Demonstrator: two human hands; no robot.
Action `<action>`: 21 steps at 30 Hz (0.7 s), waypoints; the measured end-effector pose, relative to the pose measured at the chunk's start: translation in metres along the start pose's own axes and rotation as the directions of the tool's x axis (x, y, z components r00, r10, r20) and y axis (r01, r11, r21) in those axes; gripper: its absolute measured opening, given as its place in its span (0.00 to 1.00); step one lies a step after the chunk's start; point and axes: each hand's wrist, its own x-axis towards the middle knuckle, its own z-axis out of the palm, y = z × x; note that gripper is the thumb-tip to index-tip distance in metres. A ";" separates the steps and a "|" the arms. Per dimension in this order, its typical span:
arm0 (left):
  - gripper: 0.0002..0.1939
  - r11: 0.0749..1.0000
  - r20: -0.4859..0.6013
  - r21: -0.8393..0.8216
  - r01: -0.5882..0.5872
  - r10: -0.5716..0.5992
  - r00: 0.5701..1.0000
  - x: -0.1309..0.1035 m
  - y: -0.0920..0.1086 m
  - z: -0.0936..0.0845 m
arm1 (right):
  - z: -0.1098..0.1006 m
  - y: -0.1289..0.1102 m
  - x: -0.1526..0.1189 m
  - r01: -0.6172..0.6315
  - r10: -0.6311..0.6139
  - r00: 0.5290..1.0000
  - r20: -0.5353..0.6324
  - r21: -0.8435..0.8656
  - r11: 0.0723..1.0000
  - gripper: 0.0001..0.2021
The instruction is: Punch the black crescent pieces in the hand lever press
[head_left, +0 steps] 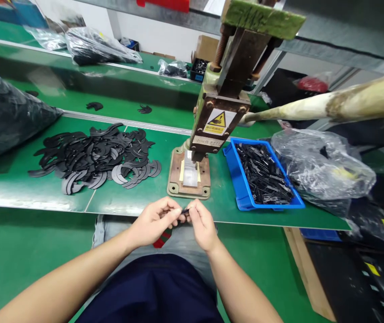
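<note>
Here, green worktop [219, 190], white wall [170, 39] blurrily behind.

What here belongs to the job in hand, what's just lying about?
Likely in the job:
small black part in left hand and right hand
hand press
blue bin of black parts
pile of curved parts

Apparently lying about:
clear bag right of the bin
far cardboard box

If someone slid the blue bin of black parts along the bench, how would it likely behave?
The blue bin looks stiff-walled, so it should keep its shape. Broad and low, it seems unlikely to tip. The heaped black parts probably make it fairly heavy.
</note>
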 end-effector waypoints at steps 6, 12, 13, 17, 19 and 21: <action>0.21 0.970 0.239 -0.185 0.158 -0.112 0.965 0.016 0.009 -0.003 | -0.016 -0.023 0.010 0.090 -0.060 0.977 0.207 -0.140 0.986 0.14; 0.24 0.995 0.115 -0.053 -0.079 0.085 0.990 0.055 0.014 -0.016 | -0.064 -0.057 0.033 0.125 -0.131 0.991 0.001 -0.308 0.943 0.09; 0.22 0.988 0.030 0.022 -0.152 0.151 0.988 0.067 0.013 -0.021 | -0.076 -0.068 0.039 0.143 -0.191 0.974 -0.123 -0.321 0.936 0.09; 0.12 0.846 -0.127 0.451 -0.285 0.377 0.918 0.115 0.011 -0.039 | -0.114 -0.137 0.063 0.463 -0.591 0.602 -0.536 -0.368 0.806 0.13; 0.10 0.685 -0.037 0.655 -0.319 0.451 0.892 0.132 0.011 -0.044 | -0.121 -0.177 0.073 0.637 -0.717 0.509 -0.477 -0.352 0.686 0.20; 0.09 0.521 0.073 0.773 -0.361 0.492 0.868 0.143 0.012 -0.045 | -0.121 -0.208 0.079 0.718 -0.764 0.538 -0.357 -0.280 0.637 0.28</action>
